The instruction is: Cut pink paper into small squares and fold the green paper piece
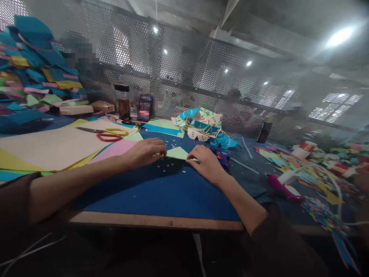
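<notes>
Between my two hands a light green piece of paper (pixel 178 153) is held by its near edge, a little above the blue table top (pixel 161 196). My left hand (pixel 147 151) pinches the left end of that edge. At the right end, the fingers of my right hand (pixel 206 161) are closed on it. Small paper bits (pixel 165 166) lie on the table around the paper. Just beyond my right hand sits a dark blue tool (pixel 221 157), partly hidden. Scissors (pixel 111 134) with red and yellow handles rest on stacked paper sheets (pixel 52 144) to the left.
Cut paper shapes with dots (pixel 201 125) are heaped at the back. Behind them runs a perforated metal screen (pixel 178 69). A jar (pixel 123 102) and a phone (pixel 145 107) stand at back left. On the right lie a magenta glue gun (pixel 285 187) and a white cable (pixel 338 188).
</notes>
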The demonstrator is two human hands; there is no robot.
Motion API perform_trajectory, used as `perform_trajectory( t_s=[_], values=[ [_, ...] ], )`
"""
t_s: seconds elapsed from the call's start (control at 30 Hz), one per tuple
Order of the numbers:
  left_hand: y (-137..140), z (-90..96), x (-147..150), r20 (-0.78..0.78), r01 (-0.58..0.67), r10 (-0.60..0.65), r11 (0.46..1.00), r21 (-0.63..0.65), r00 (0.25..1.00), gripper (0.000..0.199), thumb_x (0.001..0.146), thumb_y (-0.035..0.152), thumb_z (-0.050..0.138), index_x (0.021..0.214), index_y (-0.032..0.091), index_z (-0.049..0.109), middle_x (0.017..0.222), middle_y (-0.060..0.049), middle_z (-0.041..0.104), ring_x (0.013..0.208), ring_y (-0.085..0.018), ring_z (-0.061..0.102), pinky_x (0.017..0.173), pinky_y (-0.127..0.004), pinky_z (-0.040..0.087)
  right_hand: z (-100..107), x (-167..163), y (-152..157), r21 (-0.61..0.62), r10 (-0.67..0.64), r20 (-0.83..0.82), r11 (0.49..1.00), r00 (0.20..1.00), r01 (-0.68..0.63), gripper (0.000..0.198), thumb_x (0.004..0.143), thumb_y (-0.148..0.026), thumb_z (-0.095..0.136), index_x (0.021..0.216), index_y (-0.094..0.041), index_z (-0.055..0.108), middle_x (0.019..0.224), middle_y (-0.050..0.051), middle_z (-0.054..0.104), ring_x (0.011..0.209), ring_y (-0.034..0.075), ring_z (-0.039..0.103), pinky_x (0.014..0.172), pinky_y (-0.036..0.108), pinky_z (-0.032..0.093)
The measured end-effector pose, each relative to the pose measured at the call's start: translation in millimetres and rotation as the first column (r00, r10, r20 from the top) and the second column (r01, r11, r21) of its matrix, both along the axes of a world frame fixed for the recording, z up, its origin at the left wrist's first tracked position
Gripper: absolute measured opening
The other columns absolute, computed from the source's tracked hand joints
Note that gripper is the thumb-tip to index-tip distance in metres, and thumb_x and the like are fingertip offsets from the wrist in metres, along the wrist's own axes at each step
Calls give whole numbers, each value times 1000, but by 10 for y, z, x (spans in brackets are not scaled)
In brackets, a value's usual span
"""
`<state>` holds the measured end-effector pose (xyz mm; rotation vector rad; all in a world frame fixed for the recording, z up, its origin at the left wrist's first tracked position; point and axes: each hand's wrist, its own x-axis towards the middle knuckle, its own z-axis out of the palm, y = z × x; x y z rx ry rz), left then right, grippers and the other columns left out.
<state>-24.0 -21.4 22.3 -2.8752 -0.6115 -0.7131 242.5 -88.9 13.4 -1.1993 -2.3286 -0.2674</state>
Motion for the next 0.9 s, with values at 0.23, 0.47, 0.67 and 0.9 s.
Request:
perform_trajectory(
  t_s=[0.23, 0.47, 0.67, 0.9],
  values=[
    [59, -43, 5, -96, -73, 39, 921, -384, 995, 9, 81, 16, 59, 80, 19, 67, 81, -1, 68, 75, -15, 61, 66, -23, 42, -137, 29, 67, -366, 37, -100, 928, 994, -71, 6, 87, -22, 67, 83, -18, 66, 84, 1, 64, 76, 14, 56, 70, 26, 39],
    [-9, 30, 26, -115, -107, 59, 871, -480, 992, 11, 77, 18, 58, 78, 18, 69, 75, 0, 69, 71, -15, 61, 63, -22, 40, -98, 30, 34, -407, 46, -141, 908, 989, -100, 6, 88, -21, 65, 83, -18, 67, 85, 1, 65, 77, 14, 58, 70, 25, 39],
    [-35, 29, 43, -125, -123, 68, 847, -518, 990, 11, 76, 21, 58, 78, 18, 68, 74, -1, 67, 68, -15, 60, 62, -23, 40, -81, 31, 21, -438, 33, -158, 893, 987, -100, 7, 88, -20, 64, 83, -18, 67, 86, 2, 67, 78, 14, 59, 71, 26, 40],
    [-40, 33, 56, -168, -201, 128, 812, -548, 977, 16, 78, 27, 58, 80, 17, 69, 74, -2, 68, 70, -16, 62, 62, -23, 41, -90, 25, 29, -445, 4, -142, 893, 990, -67, 10, 89, -24, 63, 84, -17, 68, 86, 3, 67, 77, 15, 59, 71, 26, 40]
  ],
)
